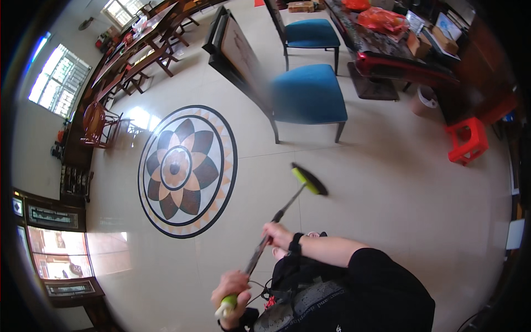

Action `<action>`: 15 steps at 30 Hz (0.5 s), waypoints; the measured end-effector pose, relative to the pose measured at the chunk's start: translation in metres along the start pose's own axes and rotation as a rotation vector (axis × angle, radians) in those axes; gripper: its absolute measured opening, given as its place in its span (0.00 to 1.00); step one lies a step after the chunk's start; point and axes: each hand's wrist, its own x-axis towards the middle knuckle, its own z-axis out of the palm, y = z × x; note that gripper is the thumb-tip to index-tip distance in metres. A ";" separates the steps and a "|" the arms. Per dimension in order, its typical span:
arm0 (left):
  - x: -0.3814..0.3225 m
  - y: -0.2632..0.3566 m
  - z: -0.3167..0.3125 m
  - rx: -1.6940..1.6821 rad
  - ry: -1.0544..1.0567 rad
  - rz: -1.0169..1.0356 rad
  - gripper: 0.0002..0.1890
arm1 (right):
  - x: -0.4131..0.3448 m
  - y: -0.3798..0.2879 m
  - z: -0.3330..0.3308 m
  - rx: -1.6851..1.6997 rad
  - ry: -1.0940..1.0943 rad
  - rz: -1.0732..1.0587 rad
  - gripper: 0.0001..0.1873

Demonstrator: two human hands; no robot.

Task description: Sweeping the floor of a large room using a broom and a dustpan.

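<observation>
A broom with a yellow-green head and dark bristles (307,180) rests low over the pale tiled floor (356,199), a little right of the round flower inlay. Its long handle (258,256) runs down and left towards me. My right hand (278,234), with a black band at the wrist, grips the handle's middle part. Around the green and white top end of the handle closes my left hand (232,290). Which arm belongs to which side is judged from the sleeves and is partly hidden low in the picture.
Two blue-seated chairs (309,94) stand ahead, beside a long table (390,54) with red plastic bags and boxes. A red plastic stool (468,141) and a bin (424,101) are at the right. Wooden benches (145,64) and a rattan-like chair (97,124) line the left side.
</observation>
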 end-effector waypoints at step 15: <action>0.104 -0.009 -0.135 0.002 0.770 0.351 0.11 | 0.079 -0.117 0.139 -0.072 -0.535 0.194 0.19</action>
